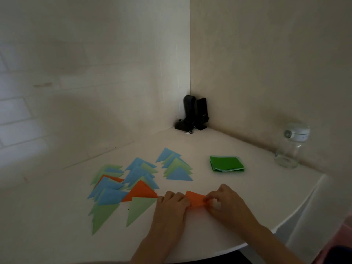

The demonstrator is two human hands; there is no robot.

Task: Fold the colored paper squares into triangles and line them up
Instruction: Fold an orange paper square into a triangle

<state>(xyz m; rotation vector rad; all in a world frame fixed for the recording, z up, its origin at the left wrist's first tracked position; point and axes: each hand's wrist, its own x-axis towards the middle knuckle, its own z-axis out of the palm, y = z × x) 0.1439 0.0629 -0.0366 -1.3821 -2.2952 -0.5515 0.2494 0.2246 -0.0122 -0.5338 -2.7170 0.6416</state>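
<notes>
Two bare hands meet over an orange paper (196,200) near the front edge of a white table (238,189). The left hand (172,203) lies on the sheet's left side with knuckles bent, fingers pressing down on it; the right hand (226,201) pinches the sheet's right edge between thumb and curled fingers. The paper lies on the table between them, partly creased.

Left of the hands, folded triangles (125,184) in blue, light green and orange overlap in loose rows, and a separate smaller cluster (176,167) sits farther back. Behind the right hand, well apart, lies a stack of unfolded squares (226,163) with dark green on top.

The table fills a corner where two pale walls meet; its rounded front edge curves away at the right. In the corner stand black upright devices (195,113) with a cable. A clear glass jar (290,147) with a white lid stands by the right wall. The room is dim.
</notes>
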